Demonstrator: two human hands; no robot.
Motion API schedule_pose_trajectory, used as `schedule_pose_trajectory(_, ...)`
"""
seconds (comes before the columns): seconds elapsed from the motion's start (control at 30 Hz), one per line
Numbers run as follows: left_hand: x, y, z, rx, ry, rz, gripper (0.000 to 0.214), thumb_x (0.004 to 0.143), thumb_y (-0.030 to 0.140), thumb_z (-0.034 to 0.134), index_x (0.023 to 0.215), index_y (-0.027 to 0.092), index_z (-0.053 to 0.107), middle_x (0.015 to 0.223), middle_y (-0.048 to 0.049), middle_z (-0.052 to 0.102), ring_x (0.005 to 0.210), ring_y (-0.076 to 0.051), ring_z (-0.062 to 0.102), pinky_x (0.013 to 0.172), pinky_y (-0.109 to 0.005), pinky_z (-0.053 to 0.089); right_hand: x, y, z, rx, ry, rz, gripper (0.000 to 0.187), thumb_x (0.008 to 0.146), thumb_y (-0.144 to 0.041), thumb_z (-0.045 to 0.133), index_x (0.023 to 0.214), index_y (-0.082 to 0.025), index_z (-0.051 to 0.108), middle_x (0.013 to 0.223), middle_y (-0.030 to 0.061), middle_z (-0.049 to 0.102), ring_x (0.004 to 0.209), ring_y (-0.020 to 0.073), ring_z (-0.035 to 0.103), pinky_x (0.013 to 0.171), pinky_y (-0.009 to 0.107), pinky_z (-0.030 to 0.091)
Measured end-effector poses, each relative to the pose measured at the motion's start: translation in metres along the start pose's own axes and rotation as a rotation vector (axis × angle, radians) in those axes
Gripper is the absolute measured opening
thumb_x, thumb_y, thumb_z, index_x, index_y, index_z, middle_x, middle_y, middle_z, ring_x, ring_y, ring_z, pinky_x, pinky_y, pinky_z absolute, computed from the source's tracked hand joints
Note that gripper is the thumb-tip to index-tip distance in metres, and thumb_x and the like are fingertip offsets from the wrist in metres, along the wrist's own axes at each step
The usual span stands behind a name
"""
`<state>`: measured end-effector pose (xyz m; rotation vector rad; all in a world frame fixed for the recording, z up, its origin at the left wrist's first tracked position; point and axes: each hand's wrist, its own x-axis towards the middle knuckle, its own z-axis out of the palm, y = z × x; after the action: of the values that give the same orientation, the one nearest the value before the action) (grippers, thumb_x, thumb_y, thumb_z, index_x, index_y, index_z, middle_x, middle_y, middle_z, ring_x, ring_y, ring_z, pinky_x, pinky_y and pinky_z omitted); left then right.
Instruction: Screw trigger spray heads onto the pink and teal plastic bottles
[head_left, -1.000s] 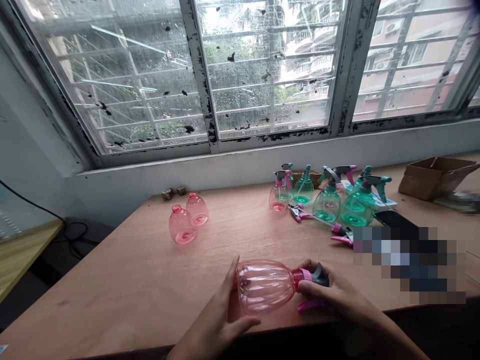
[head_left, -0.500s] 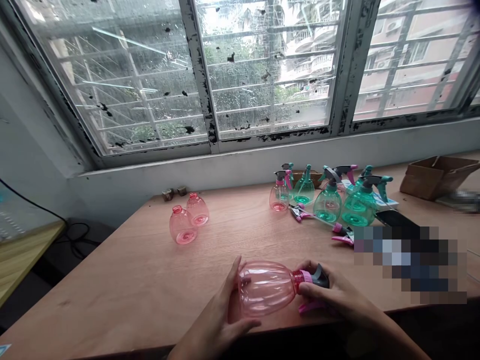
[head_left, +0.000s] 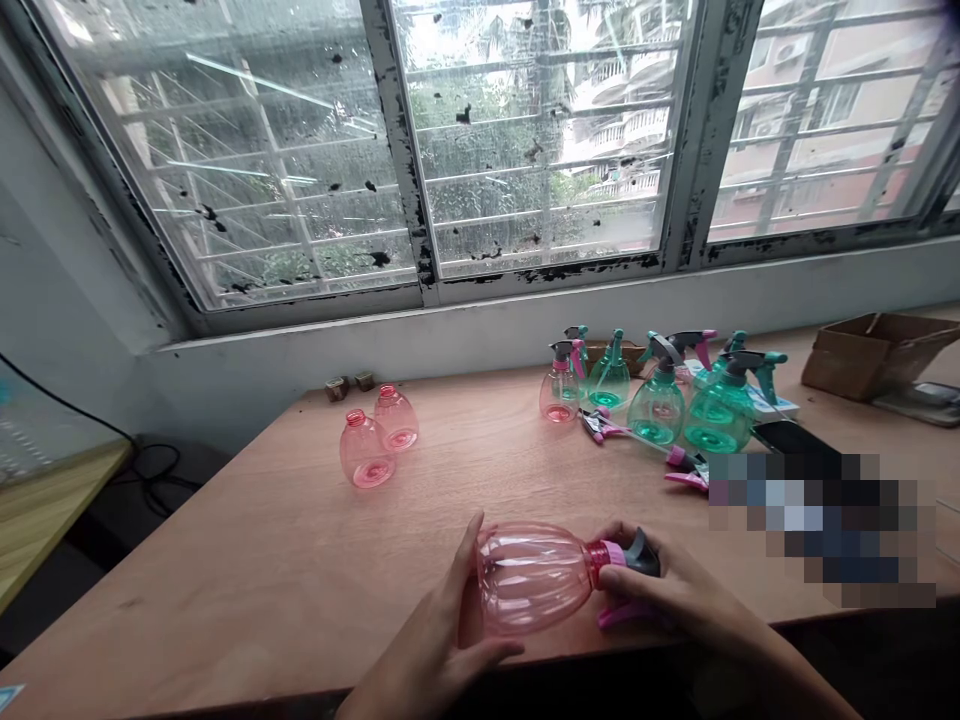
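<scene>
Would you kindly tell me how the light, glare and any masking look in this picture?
Head view: the window is bright, partly washed out around the middle pane; head view: white glints streak the held pink bottle; head view: coarse pixel blocks hide a patch on the right of the table.

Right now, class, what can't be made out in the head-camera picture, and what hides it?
Head view throughout:
Grey-and-pink plastic spray head: partly covered by the right hand.
Black flat rectangular object: lower end hidden by the pixelated patch.
Open brown cardboard box: floor hidden by its own walls.
Blue-and-white scrap: cut off by the left edge, any print too small.
</scene>
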<state>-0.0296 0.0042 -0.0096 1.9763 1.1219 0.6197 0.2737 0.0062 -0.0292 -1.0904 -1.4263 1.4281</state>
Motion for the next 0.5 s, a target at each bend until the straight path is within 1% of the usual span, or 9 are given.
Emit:
schedule_pose_trajectory(0.1,0.0002,-0.0006,0.001,-0.013,0.001,0.026,0.114,0.084,0.026,0.081,0.159,0.042,-0.003,0.168,-0.0009,0.021,0.152,-0.028,0.026,0.125,-0.045,0.02,0.0001,0.0013,-0.0001,-0.005,0.012,0.005,0.039,0.082,-0.049,0.078,0.102,-0.018,0.064,0.083,0.0002,0.067,0.077,0.0187,0.061,0.073,0.032,0.054)
schedule_pose_trajectory(0.2,0.0005,0.0001,0.0015,-0.033,-0.001,0.038,0.124,0.076,0.028,0.088,0.16,0.036,-0.002,0.167,-0.0044,0.024,0.151,-0.032,0.026,0.126,-0.045,0.02,0.0,0.0015,-0.0001,0.01,0.006,0.002,0.039,0.082,-0.049,0.078,0.101,-0.018,0.064,0.082,0.0004,0.066,0.077,0.019,0.061,0.073,0.032,0.054)
schedule_pose_trajectory(0.27,0.0005,0.0009,0.001,-0.037,-0.012,0.03,0.122,0.077,0.03,0.088,0.161,0.033,0.0,0.167,-0.0058,0.023,0.152,-0.032,0.025,0.126,-0.046,0.019,-0.0001,0.0015,-0.0002,0.01,0.001,-0.001,0.039,0.082,-0.048,0.078,0.101,-0.018,0.064,0.082,0.0002,0.066,0.076,0.0184,0.06,0.072,0.031,0.055)
schedule_pose_trajectory(0.33,0.0005,0.0014,0.0002,-0.033,-0.014,0.014,0.115,0.08,0.03,0.084,0.161,0.032,0.003,0.167,-0.0055,0.021,0.153,-0.031,0.022,0.126,-0.046,0.018,-0.0002,0.0016,-0.0002,0.0,0.009,-0.003,0.039,0.082,-0.048,0.079,0.101,-0.017,0.065,0.081,0.0,0.065,0.075,0.0177,0.059,0.071,0.031,0.055)
schedule_pose_trajectory(0.4,0.0006,0.001,-0.0006,-0.03,-0.012,-0.003,0.11,0.082,0.028,0.081,0.161,0.035,0.004,0.167,-0.0037,0.022,0.153,-0.03,0.022,0.126,-0.045,0.017,-0.0001,0.0019,-0.0001,0.005,0.014,0.004,0.039,0.082,-0.048,0.079,0.101,-0.018,0.065,0.082,0.0002,0.066,0.076,0.018,0.06,0.072,0.031,0.055)
schedule_pose_trajectory(0.5,0.0006,-0.0019,-0.0007,-0.048,-0.017,-0.008,0.107,0.084,0.026,0.078,0.159,0.042,0.003,0.167,-0.0001,0.023,0.151,-0.028,0.029,0.125,-0.045,0.022,0.0,0.0026,0.0004,0.036,-0.001,0.013,0.039,0.082,-0.047,0.079,0.102,-0.018,0.064,0.085,0.0011,0.066,0.078,0.0193,0.062,0.074,0.033,0.056)
